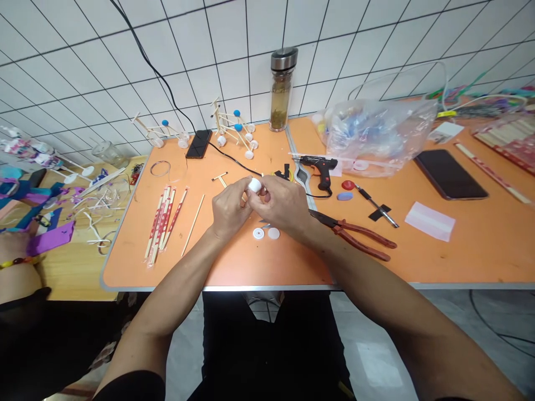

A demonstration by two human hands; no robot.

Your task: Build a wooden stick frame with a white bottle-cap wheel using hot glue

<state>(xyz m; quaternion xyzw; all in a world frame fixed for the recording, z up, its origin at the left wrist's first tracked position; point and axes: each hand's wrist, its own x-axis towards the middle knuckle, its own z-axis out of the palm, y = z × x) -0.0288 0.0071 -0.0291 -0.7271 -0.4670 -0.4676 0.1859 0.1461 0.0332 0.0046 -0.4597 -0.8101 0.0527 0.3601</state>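
Left hand [231,214] and right hand [278,206] both curled, fingertips pinching a white plastic cap [254,185] together above an orange table [125,273]; two white discs [258,233] lie just below, red-handled pliers [355,234] nearby.

Orange table [468,250], red-handled pliers [355,234], hot glue gun [320,167] (black), wrapped chopsticks [161,225]

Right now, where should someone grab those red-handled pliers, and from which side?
Grip the red handles around their middle, coming from the right and above. They lie flat on the orange table, spread apart and pointing right, while the metal jaws sit beside the person's right forearm, so that end is crowded.
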